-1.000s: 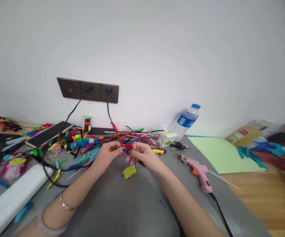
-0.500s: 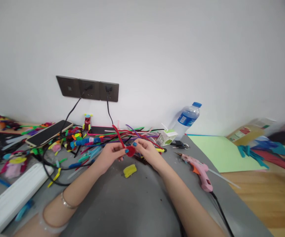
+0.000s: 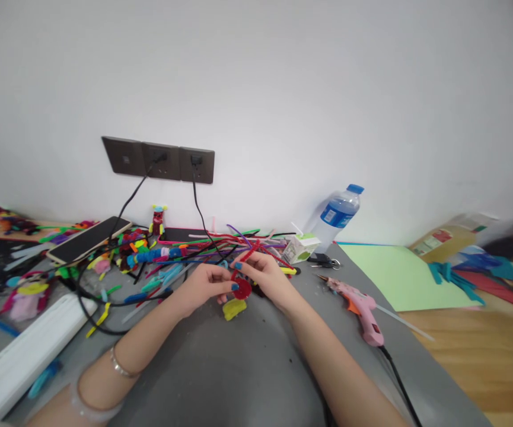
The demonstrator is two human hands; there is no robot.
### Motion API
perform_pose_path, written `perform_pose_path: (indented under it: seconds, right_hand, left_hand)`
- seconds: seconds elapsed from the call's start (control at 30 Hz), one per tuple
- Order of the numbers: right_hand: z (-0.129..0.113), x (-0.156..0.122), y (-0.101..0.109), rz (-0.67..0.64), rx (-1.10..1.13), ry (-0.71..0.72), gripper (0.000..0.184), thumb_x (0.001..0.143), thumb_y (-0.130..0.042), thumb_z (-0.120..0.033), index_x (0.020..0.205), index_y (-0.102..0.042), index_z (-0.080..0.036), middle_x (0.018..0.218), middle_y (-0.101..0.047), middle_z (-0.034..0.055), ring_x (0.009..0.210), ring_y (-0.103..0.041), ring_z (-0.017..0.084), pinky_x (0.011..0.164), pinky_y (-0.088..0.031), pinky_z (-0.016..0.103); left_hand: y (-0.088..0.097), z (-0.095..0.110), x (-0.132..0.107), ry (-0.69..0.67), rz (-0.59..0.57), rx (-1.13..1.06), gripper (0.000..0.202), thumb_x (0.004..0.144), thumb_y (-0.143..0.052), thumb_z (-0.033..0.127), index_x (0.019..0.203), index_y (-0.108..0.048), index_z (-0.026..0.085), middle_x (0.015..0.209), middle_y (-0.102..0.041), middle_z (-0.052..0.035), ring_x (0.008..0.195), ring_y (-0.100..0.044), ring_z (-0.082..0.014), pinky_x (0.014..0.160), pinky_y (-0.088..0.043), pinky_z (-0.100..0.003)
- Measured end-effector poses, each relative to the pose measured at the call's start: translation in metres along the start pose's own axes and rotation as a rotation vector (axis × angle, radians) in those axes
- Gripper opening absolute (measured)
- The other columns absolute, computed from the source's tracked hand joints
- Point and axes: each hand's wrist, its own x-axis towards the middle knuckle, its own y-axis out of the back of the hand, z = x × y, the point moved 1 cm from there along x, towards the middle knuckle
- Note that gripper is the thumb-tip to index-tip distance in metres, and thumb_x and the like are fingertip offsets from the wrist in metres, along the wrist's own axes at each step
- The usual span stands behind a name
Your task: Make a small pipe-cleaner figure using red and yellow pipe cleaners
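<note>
In the middle of the head view, above the grey mat [image 3: 238,367], both hands are closed on one red pipe cleaner. The left hand [image 3: 205,284] pinches its flat coil [image 3: 242,290], and the right hand [image 3: 267,276] grips the stem [image 3: 248,254]. Half a second back the coil sat higher and the stem leaned up-left. Now the coil hangs just above the yellow scrap [image 3: 233,309] and the stem tips up-right.

Loose pipe cleaners [image 3: 185,252] crowd the space behind the hands. A carton [image 3: 301,248] and a bottle [image 3: 338,214] stand to the right. A pink glue gun [image 3: 359,306] lies beside a green sheet [image 3: 398,276]. Cables run up the white wall to the sockets [image 3: 158,160].
</note>
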Motion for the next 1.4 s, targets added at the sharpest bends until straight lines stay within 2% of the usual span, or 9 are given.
perform_pose_path:
  seconds: [0.07,0.23,0.33,0.57,0.83,0.97,1.17,1.4]
  right_hand:
    - [0.001,0.001,0.002,0.050,-0.012,0.004,0.036,0.072,-0.074,-0.053,0.079,-0.067,-0.019,0.069,-0.064,0.0003,0.060,-0.054,0.013,0.058,-0.043,0.026]
    - [0.002,0.003,0.003,0.071,0.033,0.018,0.037,0.071,-0.076,-0.053,0.079,-0.065,-0.019,0.069,-0.062,-0.0003,0.060,-0.053,0.012,0.059,-0.043,0.025]
    - [0.000,0.003,0.004,0.075,0.039,0.031,0.035,0.073,-0.075,-0.053,0.079,-0.065,-0.019,0.068,-0.062,-0.0004,0.062,-0.055,0.014,0.062,-0.046,0.027]
    - [-0.004,0.003,0.005,0.145,-0.006,0.073,0.031,0.073,-0.077,-0.049,0.074,-0.067,-0.020,0.070,-0.067,0.0022,0.071,-0.062,0.018,0.071,-0.051,0.032]
    - [-0.002,0.004,0.008,0.150,-0.072,0.115,0.025,0.074,-0.075,-0.044,0.077,-0.068,-0.020,0.081,-0.070,0.0034,0.076,-0.063,0.019,0.074,-0.052,0.033]
    - [-0.005,0.002,0.010,0.122,-0.142,0.141,0.023,0.077,-0.072,-0.043,0.079,-0.069,-0.020,0.083,-0.072,0.0043,0.079,-0.065,0.020,0.075,-0.053,0.033]
    - [0.003,0.004,0.013,0.101,-0.163,0.063,0.036,0.081,-0.066,-0.054,0.081,-0.076,-0.019,0.077,-0.074,0.0053,0.079,-0.066,0.022,0.073,-0.052,0.034]
    - [0.003,0.002,0.019,0.048,-0.049,-0.053,0.046,0.082,-0.061,-0.059,0.084,-0.079,-0.017,0.073,-0.071,0.0053,0.067,-0.060,0.016,0.059,-0.045,0.026]
  left_hand:
    - [0.002,0.000,0.001,-0.008,0.007,0.000,0.025,0.072,-0.075,0.034,0.063,-0.064,0.014,0.055,-0.055,0.0026,0.048,-0.049,-0.0083,0.051,-0.041,-0.022]
    - [0.004,-0.003,0.002,-0.007,0.065,-0.004,0.026,0.073,-0.074,0.036,0.065,-0.064,0.014,0.057,-0.057,0.0023,0.049,-0.051,-0.0082,0.051,-0.042,-0.021]
    - [0.006,-0.002,0.003,-0.005,0.114,-0.031,0.027,0.071,-0.076,0.039,0.067,-0.065,0.014,0.060,-0.059,0.0017,0.048,-0.051,-0.0077,0.051,-0.042,-0.021]
    - [0.011,0.003,0.003,-0.029,0.145,-0.070,0.031,0.067,-0.079,0.042,0.067,-0.066,0.014,0.060,-0.062,0.0003,0.048,-0.052,-0.0082,0.050,-0.044,-0.021]
    - [0.013,0.000,0.005,-0.021,0.163,-0.062,0.032,0.068,-0.078,0.043,0.067,-0.065,0.014,0.063,-0.065,-0.0010,0.048,-0.053,-0.0085,0.051,-0.045,-0.022]
    - [0.014,0.002,0.005,-0.017,0.194,-0.082,0.033,0.066,-0.079,0.043,0.067,-0.063,0.014,0.059,-0.060,0.0009,0.048,-0.053,-0.0087,0.051,-0.044,-0.022]
    - [0.016,0.002,0.006,-0.039,0.220,-0.105,0.034,0.066,-0.079,0.042,0.064,-0.059,0.014,0.058,-0.057,0.0023,0.049,-0.052,-0.0081,0.051,-0.043,-0.021]
    - [0.016,0.001,0.007,-0.040,0.255,-0.106,0.035,0.063,-0.080,0.043,0.066,-0.059,0.015,0.057,-0.056,0.0033,0.050,-0.053,-0.0093,0.051,-0.043,-0.021]
